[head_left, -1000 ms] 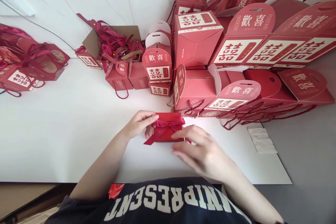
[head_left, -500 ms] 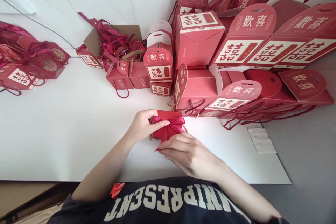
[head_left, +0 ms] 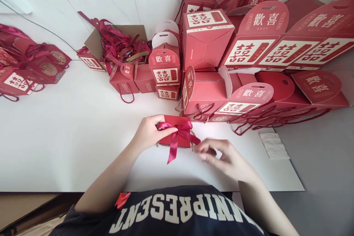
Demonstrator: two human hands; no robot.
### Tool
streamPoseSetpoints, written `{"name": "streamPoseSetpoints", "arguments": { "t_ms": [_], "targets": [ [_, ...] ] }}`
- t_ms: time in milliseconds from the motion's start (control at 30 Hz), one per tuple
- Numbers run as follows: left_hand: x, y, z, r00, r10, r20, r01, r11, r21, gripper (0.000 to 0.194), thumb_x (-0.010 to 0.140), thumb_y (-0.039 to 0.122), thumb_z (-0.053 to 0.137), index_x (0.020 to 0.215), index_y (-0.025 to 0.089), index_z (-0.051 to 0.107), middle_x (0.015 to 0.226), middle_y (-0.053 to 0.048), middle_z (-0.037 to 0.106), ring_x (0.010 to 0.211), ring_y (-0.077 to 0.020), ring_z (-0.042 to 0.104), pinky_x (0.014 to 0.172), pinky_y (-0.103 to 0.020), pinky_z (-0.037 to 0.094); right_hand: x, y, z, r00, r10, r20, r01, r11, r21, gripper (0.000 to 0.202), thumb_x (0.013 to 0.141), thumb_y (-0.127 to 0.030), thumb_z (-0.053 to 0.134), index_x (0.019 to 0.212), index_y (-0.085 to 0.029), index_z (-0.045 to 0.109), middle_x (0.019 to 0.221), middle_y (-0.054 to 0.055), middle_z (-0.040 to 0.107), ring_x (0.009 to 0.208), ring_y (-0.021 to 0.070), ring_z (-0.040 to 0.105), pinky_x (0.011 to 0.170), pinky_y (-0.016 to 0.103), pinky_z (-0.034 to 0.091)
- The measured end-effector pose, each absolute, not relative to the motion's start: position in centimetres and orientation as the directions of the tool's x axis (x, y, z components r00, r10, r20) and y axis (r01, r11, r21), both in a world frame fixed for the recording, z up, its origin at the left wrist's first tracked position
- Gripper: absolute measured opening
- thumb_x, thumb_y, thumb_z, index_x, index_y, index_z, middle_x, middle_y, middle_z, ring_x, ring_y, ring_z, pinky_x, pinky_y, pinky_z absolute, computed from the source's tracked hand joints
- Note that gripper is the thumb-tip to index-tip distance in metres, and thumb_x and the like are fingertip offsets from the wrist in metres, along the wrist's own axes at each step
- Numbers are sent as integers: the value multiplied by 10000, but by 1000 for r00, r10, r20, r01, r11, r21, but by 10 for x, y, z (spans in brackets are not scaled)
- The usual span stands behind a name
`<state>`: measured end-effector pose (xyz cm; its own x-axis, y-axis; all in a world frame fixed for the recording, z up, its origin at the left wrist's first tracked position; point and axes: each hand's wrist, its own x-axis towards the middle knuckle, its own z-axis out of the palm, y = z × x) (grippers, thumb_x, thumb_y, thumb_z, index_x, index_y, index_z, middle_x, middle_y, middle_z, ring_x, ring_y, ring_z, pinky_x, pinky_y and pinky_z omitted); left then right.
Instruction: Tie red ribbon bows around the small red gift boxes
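A small red gift box [head_left: 183, 141] lies on the white table in front of me, with a shiny crimson ribbon bow [head_left: 183, 127] on its top. My left hand [head_left: 146, 131] grips the box's left side, its thumb pressed on the bow's knot. One ribbon tail hangs over the near edge of the box; the other points right. By the tip of that right tail is my right hand [head_left: 221, 156], fingers loosely bent and thumb apart, slightly blurred, with nothing visible between them. Twisted tan cord handles show at both sides of the box.
Stacked red gift boxes [head_left: 251, 55] with rope handles fill the right rear. An open carton [head_left: 92, 46] of crimson ribbons stands at the back, and more red boxes [head_left: 47, 68] sit far left. A folded white tissue [head_left: 273, 145] lies near the table's right edge.
My right hand has let go of the near ribbon tail and moved right, away from the box. Both tails now show spread apart. My left hand keeps its hold.
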<state>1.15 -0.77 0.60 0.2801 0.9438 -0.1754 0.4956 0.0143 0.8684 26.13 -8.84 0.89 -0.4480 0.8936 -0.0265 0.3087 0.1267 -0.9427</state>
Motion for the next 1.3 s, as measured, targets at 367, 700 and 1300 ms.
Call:
{"name": "streamPoseSetpoints", "arguments": {
  "t_ms": [367, 700, 1300],
  "targets": [
    [16, -9, 12, 246, 957, -157, 437, 35, 899, 355, 646, 449, 778, 633, 156, 577, 550, 48, 474, 484, -91, 460, 447, -211, 384, 254, -86, -10, -433, 864, -258, 191, -192, -963, 377, 945, -465, 550, 737, -152, 578, 591, -54, 389, 551, 79, 328, 532, 226, 267],
    [23, -13, 13, 240, 970, -44, 713, -146, 685, 423, 781, 524, 655, 616, 180, 471, 565, 55, 455, 543, -93, 389, 537, -222, 319, 232, -95, -13, -567, 759, -321, 154, -285, -946, 342, 917, -425, 604, 744, -137, 662, 499, -33, 548, 412, 65, 458, 487, 201, 368],
    [20, -21, 32, 302, 936, -179, 813, -155, 561, 441, 696, 637, 691, 938, 274, 621, 715, 61, 651, 617, -137, 559, 589, -245, 379, 258, -51, 22, -341, 894, -290, 121, -265, -957, 329, 952, -506, 515, 1107, -217, 489, 604, -21, 677, 378, 82, 513, 395, 175, 415]
  ]
}}
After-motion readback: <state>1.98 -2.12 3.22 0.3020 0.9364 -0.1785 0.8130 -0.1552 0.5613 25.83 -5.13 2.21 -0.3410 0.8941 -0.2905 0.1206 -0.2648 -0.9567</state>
